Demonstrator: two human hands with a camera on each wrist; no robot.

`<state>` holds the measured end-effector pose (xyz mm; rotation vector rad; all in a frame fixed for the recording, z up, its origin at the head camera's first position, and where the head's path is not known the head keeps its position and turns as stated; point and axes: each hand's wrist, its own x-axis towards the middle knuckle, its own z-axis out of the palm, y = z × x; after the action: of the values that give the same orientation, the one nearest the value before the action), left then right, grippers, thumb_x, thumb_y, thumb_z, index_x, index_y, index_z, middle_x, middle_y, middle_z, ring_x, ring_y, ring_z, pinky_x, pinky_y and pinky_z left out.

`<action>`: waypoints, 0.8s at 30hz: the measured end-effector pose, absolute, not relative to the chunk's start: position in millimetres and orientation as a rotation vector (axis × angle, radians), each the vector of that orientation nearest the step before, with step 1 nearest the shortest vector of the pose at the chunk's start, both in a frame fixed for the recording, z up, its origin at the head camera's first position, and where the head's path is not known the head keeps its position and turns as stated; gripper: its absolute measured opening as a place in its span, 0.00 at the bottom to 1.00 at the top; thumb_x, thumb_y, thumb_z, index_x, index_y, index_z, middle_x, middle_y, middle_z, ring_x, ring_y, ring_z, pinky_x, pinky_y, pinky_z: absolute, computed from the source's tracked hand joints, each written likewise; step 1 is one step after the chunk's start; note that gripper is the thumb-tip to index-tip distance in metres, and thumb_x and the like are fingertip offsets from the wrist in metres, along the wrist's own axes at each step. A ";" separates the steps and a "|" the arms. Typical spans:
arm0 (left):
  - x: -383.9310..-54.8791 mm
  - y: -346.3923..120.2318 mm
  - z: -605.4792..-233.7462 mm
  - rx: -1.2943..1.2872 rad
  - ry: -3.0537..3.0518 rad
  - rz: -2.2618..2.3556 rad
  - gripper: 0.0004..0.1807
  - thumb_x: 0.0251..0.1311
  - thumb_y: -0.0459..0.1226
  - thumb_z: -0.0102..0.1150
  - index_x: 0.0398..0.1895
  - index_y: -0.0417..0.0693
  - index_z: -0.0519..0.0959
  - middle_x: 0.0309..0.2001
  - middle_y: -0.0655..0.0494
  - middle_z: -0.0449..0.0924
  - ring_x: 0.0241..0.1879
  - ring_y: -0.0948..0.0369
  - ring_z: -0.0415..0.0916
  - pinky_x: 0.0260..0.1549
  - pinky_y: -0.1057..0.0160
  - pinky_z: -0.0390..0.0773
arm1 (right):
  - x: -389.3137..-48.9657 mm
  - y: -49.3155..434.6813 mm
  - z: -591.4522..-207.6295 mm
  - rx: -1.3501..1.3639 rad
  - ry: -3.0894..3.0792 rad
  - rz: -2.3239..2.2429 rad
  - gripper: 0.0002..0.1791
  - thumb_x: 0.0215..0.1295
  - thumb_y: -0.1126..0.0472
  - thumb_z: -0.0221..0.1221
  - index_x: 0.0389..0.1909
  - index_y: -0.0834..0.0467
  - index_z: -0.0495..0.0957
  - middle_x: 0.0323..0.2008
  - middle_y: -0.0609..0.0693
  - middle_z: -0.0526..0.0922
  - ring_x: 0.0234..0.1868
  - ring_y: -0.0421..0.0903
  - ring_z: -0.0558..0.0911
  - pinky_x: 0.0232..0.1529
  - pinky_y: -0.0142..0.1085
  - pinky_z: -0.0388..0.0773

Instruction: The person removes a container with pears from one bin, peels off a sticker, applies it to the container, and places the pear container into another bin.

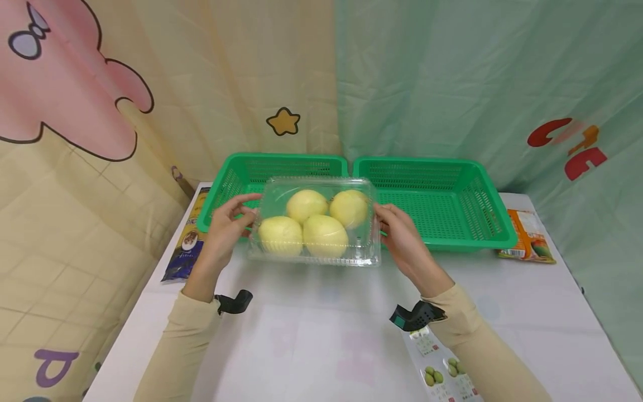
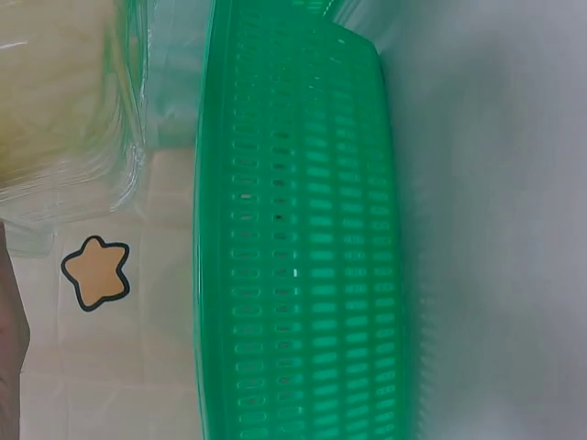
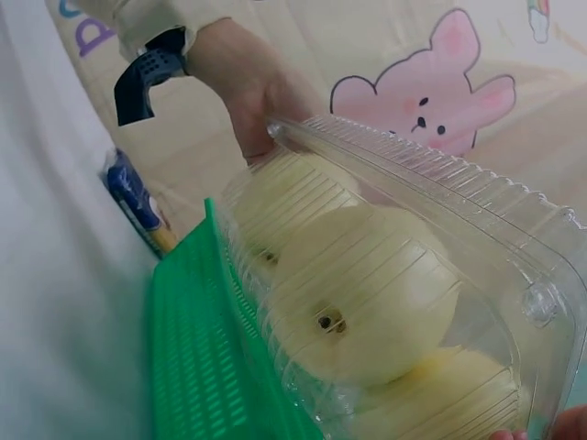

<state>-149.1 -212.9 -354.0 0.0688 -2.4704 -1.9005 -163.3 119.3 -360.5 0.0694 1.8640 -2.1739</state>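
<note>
A clear plastic clamshell box (image 1: 363, 237) with several pale yellow round fruits (image 1: 325, 235) in it is held up between both hands in the head view. The left hand (image 1: 227, 228) grips its left end, and the right hand (image 1: 406, 240) grips the right end. The box is tilted and overlaps the front of the left green basket (image 1: 236, 181). In the right wrist view, the box (image 3: 541, 266) sits above the basket's rim, its ribbed wall facing the camera; right-hand fingertips (image 3: 570, 425) show at the corner. Only an edge of the left hand (image 2: 11, 339) appears in the left wrist view.
A second green basket (image 1: 437, 215) stands beside the first on the white table (image 1: 296, 335). A blue-and-yellow packet (image 1: 190, 240) lies at the left, an orange packet (image 1: 529, 240) at the right. A printed fruit sheet (image 1: 437, 371) lies under the right forearm. Printed curtains (image 1: 301, 67) hang behind.
</note>
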 end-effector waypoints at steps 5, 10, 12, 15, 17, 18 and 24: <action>-145.3 -211.3 -359.4 0.062 -2.460 -1.943 0.23 0.72 0.36 0.55 0.68 0.45 0.72 0.27 0.68 0.76 0.25 0.68 0.74 0.27 0.67 0.79 | -155.5 123.4 -363.2 0.065 1.820 -2.174 0.15 0.79 0.51 0.48 0.29 0.51 0.70 0.29 0.39 0.72 0.36 0.38 0.73 0.50 0.36 0.70; -140.2 -209.4 -365.8 0.079 -2.436 -2.050 0.23 0.73 0.35 0.52 0.69 0.43 0.70 0.25 0.68 0.76 0.27 0.68 0.73 0.28 0.69 0.78 | -147.0 127.3 -367.8 0.060 1.765 -2.182 0.16 0.80 0.52 0.47 0.28 0.48 0.72 0.28 0.38 0.73 0.34 0.37 0.74 0.50 0.35 0.71; -137.8 -208.9 -366.3 0.082 -2.420 -2.089 0.23 0.74 0.35 0.52 0.69 0.42 0.69 0.25 0.68 0.76 0.27 0.68 0.72 0.27 0.70 0.77 | -143.8 128.8 -369.1 0.057 1.753 -2.185 0.16 0.80 0.51 0.47 0.28 0.47 0.73 0.28 0.37 0.73 0.33 0.36 0.73 0.47 0.33 0.72; -135.4 -208.3 -367.6 0.086 -2.391 -2.143 0.23 0.74 0.36 0.52 0.69 0.42 0.69 0.24 0.68 0.76 0.25 0.69 0.71 0.25 0.71 0.75 | -139.4 130.5 -371.0 0.080 1.724 -2.206 0.16 0.80 0.52 0.47 0.29 0.47 0.75 0.27 0.37 0.73 0.32 0.35 0.72 0.44 0.30 0.71; -133.9 -208.0 -368.9 0.085 -2.368 -2.180 0.23 0.74 0.35 0.52 0.70 0.43 0.68 0.23 0.67 0.77 0.23 0.69 0.71 0.23 0.72 0.75 | -136.1 132.1 -372.6 0.098 1.713 -2.203 0.16 0.80 0.51 0.46 0.31 0.46 0.76 0.27 0.37 0.73 0.32 0.35 0.71 0.43 0.29 0.71; -133.3 -207.8 -370.1 0.087 -2.360 -2.198 0.24 0.74 0.35 0.52 0.70 0.43 0.68 0.22 0.67 0.77 0.22 0.69 0.72 0.23 0.72 0.75 | -134.5 133.0 -373.6 0.107 1.708 -2.200 0.16 0.80 0.51 0.46 0.31 0.46 0.76 0.27 0.37 0.73 0.32 0.35 0.71 0.42 0.28 0.71; -129.3 -206.5 -377.7 0.101 -2.403 -2.244 0.26 0.74 0.35 0.51 0.73 0.42 0.66 0.18 0.66 0.76 0.18 0.69 0.71 0.20 0.73 0.77 | -127.1 139.1 -383.1 0.087 1.677 -2.180 0.16 0.81 0.48 0.45 0.32 0.45 0.76 0.27 0.36 0.74 0.32 0.34 0.73 0.41 0.28 0.73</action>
<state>-129.3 -206.5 -377.7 0.1013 -2.4027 -2.2441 -127.1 139.1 -383.1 0.0871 1.6772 -2.1795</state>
